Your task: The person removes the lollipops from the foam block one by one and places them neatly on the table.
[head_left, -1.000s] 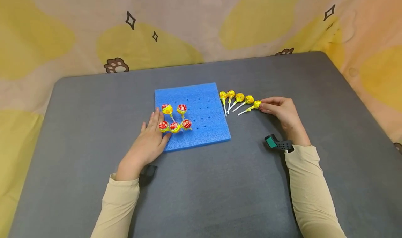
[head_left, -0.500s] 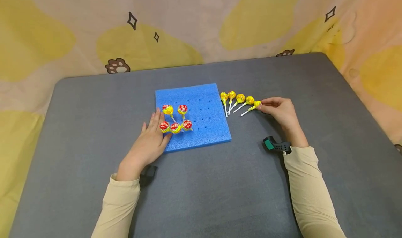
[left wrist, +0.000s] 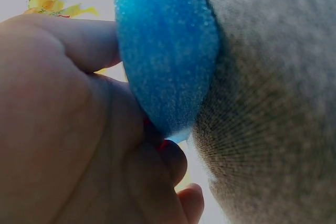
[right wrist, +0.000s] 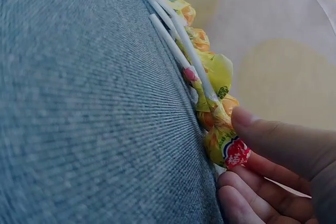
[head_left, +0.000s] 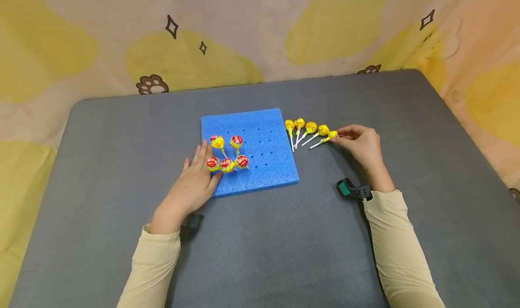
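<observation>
A pale cloth with yellow patches hangs behind the dark grey table. The right hand pinches a yellow-wrapped round lollipop by its head between thumb and fingers, the white stick pointing away from them; whether it is off the surface, I cannot tell. Over the last second its stick has shifted slightly and the right wrist has moved a little inward, so the work seems still at the pick-up. Just beyond those fingertips lie four loose yellow lollipops. Farther out, the left hand rests, fingers extended, thumb apart, against the square blue foam board; five red-topped yellow lollipops stand in it beside those fingers.
</observation>
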Demonstrator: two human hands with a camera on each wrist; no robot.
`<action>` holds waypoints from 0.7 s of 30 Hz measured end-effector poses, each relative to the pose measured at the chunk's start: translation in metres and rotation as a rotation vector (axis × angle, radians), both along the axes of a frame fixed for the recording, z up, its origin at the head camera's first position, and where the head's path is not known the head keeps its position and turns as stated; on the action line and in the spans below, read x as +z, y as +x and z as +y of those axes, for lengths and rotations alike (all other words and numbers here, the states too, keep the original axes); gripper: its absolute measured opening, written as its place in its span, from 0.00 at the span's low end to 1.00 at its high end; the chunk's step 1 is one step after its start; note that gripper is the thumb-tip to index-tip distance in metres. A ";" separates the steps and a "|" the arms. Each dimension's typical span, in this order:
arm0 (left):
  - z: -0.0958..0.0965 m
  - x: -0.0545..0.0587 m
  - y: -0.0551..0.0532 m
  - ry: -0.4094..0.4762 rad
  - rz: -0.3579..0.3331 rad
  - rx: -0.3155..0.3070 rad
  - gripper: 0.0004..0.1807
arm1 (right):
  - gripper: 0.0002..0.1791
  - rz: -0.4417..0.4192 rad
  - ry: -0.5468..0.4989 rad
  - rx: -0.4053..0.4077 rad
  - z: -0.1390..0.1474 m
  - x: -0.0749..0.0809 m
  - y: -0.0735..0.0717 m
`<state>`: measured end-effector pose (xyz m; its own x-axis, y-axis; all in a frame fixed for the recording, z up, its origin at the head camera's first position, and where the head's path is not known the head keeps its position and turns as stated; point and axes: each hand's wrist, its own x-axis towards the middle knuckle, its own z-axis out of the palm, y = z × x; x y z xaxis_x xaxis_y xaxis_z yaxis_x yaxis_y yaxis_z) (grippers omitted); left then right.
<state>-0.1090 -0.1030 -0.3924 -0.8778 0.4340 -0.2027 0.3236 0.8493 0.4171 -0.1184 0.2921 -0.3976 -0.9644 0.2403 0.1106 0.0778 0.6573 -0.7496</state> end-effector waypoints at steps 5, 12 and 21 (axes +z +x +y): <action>0.000 -0.001 0.000 0.003 -0.003 -0.002 0.41 | 0.19 0.026 -0.046 -0.037 0.000 0.002 0.001; 0.000 -0.001 0.000 -0.004 -0.008 0.000 0.41 | 0.20 0.088 -0.232 -0.103 -0.005 0.009 0.003; 0.000 0.002 0.000 -0.012 -0.007 -0.004 0.41 | 0.18 0.161 -0.418 0.055 -0.035 0.023 0.003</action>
<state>-0.1088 -0.1033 -0.3903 -0.8747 0.4350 -0.2136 0.3241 0.8528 0.4095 -0.1158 0.2570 -0.3747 -0.9552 0.2457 0.1648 -0.0883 0.2950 -0.9514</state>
